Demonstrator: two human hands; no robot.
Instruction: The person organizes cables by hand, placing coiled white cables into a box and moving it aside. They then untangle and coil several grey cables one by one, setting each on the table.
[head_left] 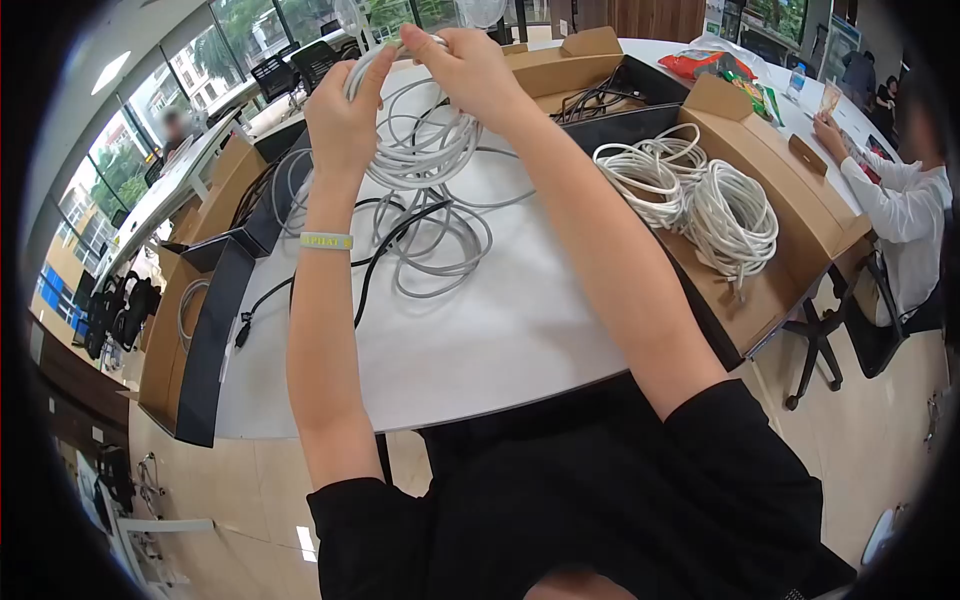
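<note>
A grey cable coil (428,165) is held over the white table (510,345), loops drooping, long axis roughly up-down in view; its top strands are pinched by left hand (345,115) and right hand (465,75).

Two hands (342,120) (472,78), one wristband (327,241), four boxes (815,215) (592,43) (210,350) (228,188)

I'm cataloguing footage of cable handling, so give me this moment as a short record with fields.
left hand: gripping the grey cable coil, raised
right hand: gripping the same coil
table: white, with a black cable on it
right box: open, holding bundled white cables
far box: open, black cables inside
</note>
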